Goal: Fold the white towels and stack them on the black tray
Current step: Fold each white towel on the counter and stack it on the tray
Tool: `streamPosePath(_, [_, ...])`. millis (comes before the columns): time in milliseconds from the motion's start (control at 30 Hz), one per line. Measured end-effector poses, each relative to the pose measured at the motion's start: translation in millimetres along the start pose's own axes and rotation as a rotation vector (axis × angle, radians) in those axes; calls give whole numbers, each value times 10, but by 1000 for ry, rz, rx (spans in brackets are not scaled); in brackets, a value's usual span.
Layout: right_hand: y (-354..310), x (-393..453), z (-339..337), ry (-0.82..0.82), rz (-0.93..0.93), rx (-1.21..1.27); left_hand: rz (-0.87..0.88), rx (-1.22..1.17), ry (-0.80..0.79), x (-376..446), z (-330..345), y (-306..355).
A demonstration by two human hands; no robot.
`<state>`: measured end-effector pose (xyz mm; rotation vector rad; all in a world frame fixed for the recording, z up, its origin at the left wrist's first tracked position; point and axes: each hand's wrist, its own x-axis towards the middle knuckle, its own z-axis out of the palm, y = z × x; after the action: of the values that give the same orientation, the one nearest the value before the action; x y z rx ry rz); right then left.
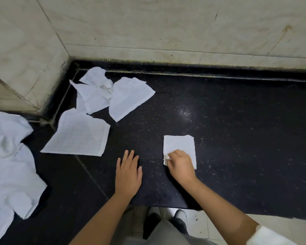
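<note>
Black speckled stone makes up the counter (219, 121) we are working on, and we take it as our landmark. Near its front edge lies the folded towel (179, 147), a small white square. Our right hand (181, 165) rests on the towel's near left corner, fingers curled and pinching the cloth there. Our left hand (128, 171) lies flat on the stone just left of that towel, fingers straight and spread, holding nothing.

Toward the counter's back left corner sits a crumpled heap of towels (97, 91), with another spread towel (129, 98) touching it on the right. A flat unfolded towel (78, 137) lies nearer us, left of our left hand. At the counter's far left edge a bigger pile of white towels (11, 165) spreads out. Beige tiled wall (166, 29) rises behind the counter.
</note>
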<state>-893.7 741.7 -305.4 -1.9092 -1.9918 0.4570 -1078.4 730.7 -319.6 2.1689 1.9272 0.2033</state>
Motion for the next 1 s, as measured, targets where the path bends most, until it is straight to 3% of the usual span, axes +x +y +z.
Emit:
streamPosePath(133, [-22,-137,31,-115,-177,-146,61,-2,-26,31,-19,89])
streamPosePath(233, [151,-198,-17,-93,-253,-174,129,-48,-43,74,-9,158])
streamPosePath(333, [399,-231,-231,-60,-213,-245,273,-116,23,149,52,266])
streamPosePath(500, [527,-277,-406,-239,-115,-397,554,-123,-12,294,85,510])
streamPosePath(633, [575,-177,-436,-209,-188,-492,580,54,-142,365,109,663])
streamPosePath(733, [597,-134,-479,-145,-174,-460,461,160,-235,415,63,779])
streamPosePath(867, [639,-200,-721,-27,-182,-355,643,240,-78,410,92,947])
streamPosePath(1000, [958,-416,-1241,57,-76,-277,802,153,170,473,12,1401])
